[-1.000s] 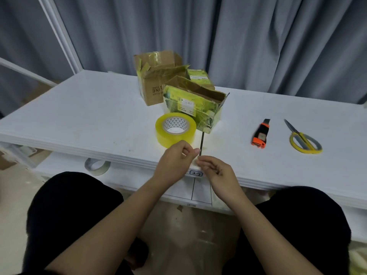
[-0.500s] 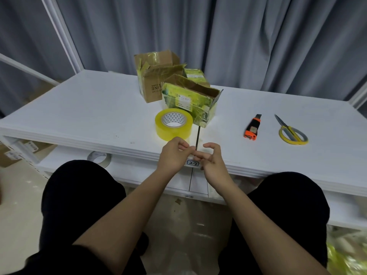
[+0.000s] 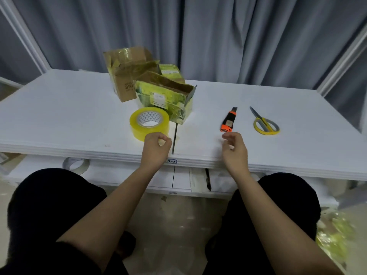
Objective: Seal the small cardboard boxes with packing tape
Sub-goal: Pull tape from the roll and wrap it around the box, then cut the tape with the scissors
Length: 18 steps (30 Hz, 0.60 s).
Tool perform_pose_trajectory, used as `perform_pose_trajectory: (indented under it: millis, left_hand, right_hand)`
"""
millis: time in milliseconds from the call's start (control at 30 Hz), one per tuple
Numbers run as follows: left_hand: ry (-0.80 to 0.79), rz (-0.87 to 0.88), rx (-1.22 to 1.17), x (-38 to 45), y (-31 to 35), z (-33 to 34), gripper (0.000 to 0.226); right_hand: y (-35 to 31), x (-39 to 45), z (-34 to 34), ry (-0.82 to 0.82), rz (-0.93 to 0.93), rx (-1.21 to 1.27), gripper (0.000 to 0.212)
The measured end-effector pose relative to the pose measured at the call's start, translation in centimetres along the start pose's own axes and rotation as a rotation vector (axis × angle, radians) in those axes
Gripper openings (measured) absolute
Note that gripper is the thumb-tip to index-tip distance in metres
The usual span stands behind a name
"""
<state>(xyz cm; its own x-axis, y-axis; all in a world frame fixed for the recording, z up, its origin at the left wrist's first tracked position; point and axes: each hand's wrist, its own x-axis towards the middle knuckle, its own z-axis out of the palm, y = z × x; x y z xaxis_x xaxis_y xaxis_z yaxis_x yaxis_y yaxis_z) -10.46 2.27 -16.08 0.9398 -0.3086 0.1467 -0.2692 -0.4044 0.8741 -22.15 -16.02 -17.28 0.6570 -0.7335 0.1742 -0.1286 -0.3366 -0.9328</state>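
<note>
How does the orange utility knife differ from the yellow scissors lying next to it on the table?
The utility knife is a straight orange and black bar; the scissors have yellow loop handles and bare grey blades. The knife lies nearer the right hand; the scissors lie farther out to the right. Both lie flat on the white table, tips pointing away from the person, untouched.

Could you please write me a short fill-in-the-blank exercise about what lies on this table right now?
1. The tape roll lies flat in front of the nearest box and is coloured ____.
2. The utility knife lies between the tape roll and the ____.
3. The right hand is nearest to the ____.
4. The left hand is nearest to the ____.

Missing words: yellow; scissors; utility knife; tape roll
</note>
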Motion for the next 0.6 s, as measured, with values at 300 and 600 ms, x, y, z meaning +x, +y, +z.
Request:
perform_pose_trajectory:
  millis: [300,600]
  left_hand:
    - [0.160,-0.007,0.115,1.0,0.5,4.2,0.010]
    - [0.225,0.019,0.087,2.0,0.0,6.0,0.005]
  right_hand:
    - [3.5,8.9,-6.4,0.297,0.044,-0.445,0.029]
    - [5.3,14.6,-7.1,0.279,0.172,-0.677,0.031]
